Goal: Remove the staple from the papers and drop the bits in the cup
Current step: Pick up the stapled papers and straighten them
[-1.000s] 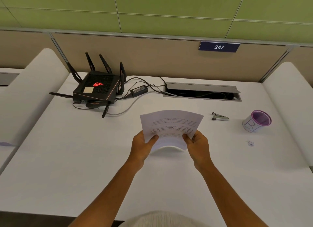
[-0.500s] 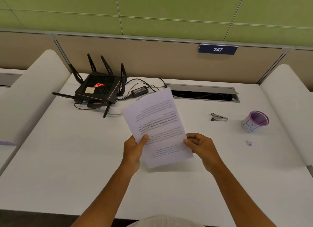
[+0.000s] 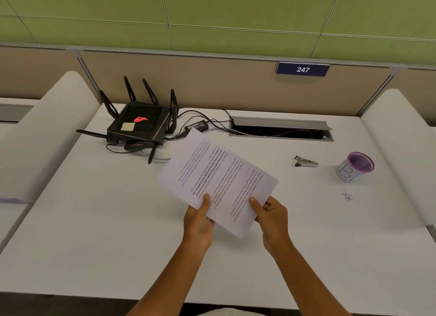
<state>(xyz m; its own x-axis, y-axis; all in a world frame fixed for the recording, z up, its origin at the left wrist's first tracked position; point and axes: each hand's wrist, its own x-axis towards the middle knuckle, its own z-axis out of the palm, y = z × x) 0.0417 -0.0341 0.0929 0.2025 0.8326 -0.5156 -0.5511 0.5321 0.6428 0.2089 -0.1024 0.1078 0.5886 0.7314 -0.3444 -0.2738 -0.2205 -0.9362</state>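
Nearest the camera, both forearms reach forward over the white bench [image 3: 94, 233], and the two hands hold the papers [image 3: 218, 181] just above it. On the left hand [image 3: 199, 219] the thumb presses the printed face while the fingers curl closed beneath the near-left edge. On the right hand [image 3: 273, 218] the thumb lies on top and the fingers fold shut under the near-right edge. So both hands are closed on the sheets and carry nothing else.

As a judgement, the task is at its start: the papers are only being held and turned, no staple is visible at this size, and whether one is still in them cannot be told. What is left is to find it, pull it and drop the bits.

These papers are white, with several paragraphs of black text and one bold line, tilted so a corner points away toward the router [image 3: 139, 127].

Farther right, well apart from the hands, lies a small metal staple remover [image 3: 306, 161]. Beyond it stands the cup [image 3: 355, 166], white with a purple rim and open upward. Some tiny specks [image 3: 347, 196] lie on the bench near the cup; what they are cannot be told.
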